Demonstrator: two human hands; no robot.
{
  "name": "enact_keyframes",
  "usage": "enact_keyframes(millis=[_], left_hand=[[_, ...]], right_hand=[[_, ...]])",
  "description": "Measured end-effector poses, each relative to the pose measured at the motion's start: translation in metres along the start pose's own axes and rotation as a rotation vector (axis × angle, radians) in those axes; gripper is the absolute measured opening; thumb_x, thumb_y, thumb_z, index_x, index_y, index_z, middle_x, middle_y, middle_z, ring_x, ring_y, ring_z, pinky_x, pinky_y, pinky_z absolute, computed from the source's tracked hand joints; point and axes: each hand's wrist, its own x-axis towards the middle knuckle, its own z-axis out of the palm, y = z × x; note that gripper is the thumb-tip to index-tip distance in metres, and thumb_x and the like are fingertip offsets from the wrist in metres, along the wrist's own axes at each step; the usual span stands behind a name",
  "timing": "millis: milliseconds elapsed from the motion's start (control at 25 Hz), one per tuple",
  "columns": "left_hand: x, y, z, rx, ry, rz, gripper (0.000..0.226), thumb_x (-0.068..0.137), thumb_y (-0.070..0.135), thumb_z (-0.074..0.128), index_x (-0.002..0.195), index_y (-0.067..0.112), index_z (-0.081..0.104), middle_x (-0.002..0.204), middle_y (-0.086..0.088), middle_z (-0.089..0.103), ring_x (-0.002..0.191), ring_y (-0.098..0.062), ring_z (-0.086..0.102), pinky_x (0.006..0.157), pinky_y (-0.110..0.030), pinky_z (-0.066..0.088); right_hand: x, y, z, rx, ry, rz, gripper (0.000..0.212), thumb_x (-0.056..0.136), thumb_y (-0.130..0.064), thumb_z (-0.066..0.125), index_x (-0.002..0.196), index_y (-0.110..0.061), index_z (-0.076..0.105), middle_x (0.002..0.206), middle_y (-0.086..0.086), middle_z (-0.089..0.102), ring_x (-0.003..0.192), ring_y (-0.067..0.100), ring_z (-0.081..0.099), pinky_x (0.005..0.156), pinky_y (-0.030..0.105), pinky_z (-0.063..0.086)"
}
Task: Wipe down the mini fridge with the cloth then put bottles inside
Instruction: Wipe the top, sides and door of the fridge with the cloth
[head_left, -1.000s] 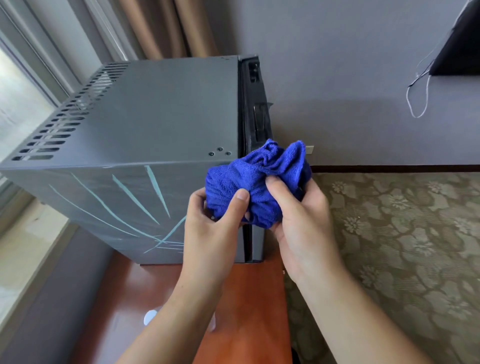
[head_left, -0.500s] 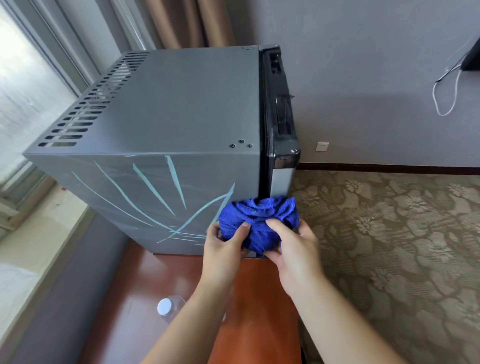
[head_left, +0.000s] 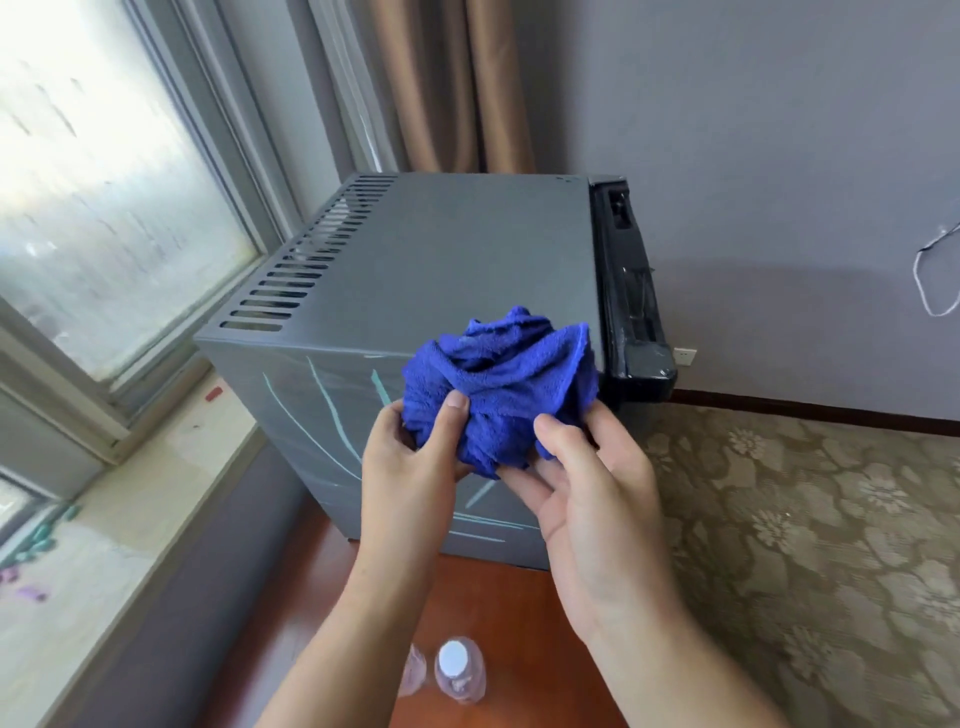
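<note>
A grey mini fridge (head_left: 441, 265) stands on a red-brown wooden table (head_left: 498, 613), its black door (head_left: 631, 306) shut and facing right. Pale chalk-like streaks mark its near side. A bunched blue cloth (head_left: 498, 374) is held in front of the fridge's near top edge. My left hand (head_left: 410, 467) pinches the cloth's left side and my right hand (head_left: 587, 499) cups it from below right. A clear bottle with a white cap (head_left: 457, 670) stands on the table near me, with a second clear bottle (head_left: 413, 670) beside it, half hidden by my left forearm.
A window (head_left: 104, 197) and a pale stone sill (head_left: 104, 530) lie to the left. Brown curtains (head_left: 452, 83) hang behind the fridge. Patterned carpet (head_left: 805, 545) covers the floor on the right. A white cable (head_left: 935, 280) hangs on the grey wall.
My view has pulled back and up, so the fridge looks smaller and two bottles show. Both hands lifted the cloth from the fridge's lower front corner up to its top edge.
</note>
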Motion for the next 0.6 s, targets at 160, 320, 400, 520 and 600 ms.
enact_keyframes(millis=[160,320,400,520,600], left_hand=[[0.018,0.016,-0.029,0.000,0.032,0.022,0.027,0.093,0.032,0.069,0.100,0.006,0.068,0.092,-0.014,0.077,0.081,-0.019,0.075,0.064,-0.028,0.060],[0.038,0.020,-0.068,0.016,0.085,0.004,0.028,0.090,0.033,0.071,0.098,0.007,0.068,0.089,-0.012,0.077,0.079,-0.018,0.076,0.062,-0.028,0.061],[0.047,0.023,-0.088,0.029,0.106,-0.004,0.029,0.088,0.034,0.072,0.097,0.007,0.068,0.088,-0.013,0.076,0.078,-0.019,0.076,0.063,-0.033,0.063],[0.061,0.025,-0.118,0.049,0.113,-0.013,0.032,0.088,0.032,0.072,0.099,0.003,0.067,0.093,-0.019,0.075,0.076,-0.020,0.076,0.063,-0.031,0.062],[0.068,0.024,-0.133,0.062,0.095,-0.014,0.031,0.088,0.031,0.072,0.101,0.003,0.068,0.097,-0.020,0.075,0.084,-0.027,0.077,0.063,-0.027,0.061]], right_hand=[[0.003,0.008,0.037,-0.074,-0.076,-0.013,0.035,0.103,0.003,0.050,0.130,-0.011,0.066,0.121,0.012,0.076,0.117,0.026,0.072,0.095,0.045,0.060],[0.004,0.032,0.067,-0.194,-0.162,0.019,0.040,0.102,0.004,0.050,0.133,-0.018,0.065,0.121,0.006,0.077,0.116,0.021,0.072,0.094,0.038,0.061],[0.005,0.044,0.082,-0.298,-0.192,0.040,0.046,0.102,0.003,0.051,0.132,-0.029,0.064,0.121,-0.001,0.077,0.117,0.017,0.072,0.095,0.036,0.061],[0.007,0.060,0.103,-0.402,-0.241,0.060,0.054,0.101,0.000,0.053,0.134,-0.041,0.061,0.121,-0.009,0.077,0.116,0.009,0.071,0.097,0.032,0.059],[0.009,0.069,0.115,-0.424,-0.256,0.067,0.056,0.100,0.001,0.053,0.138,-0.040,0.058,0.122,-0.010,0.076,0.116,0.008,0.071,0.098,0.026,0.057]])
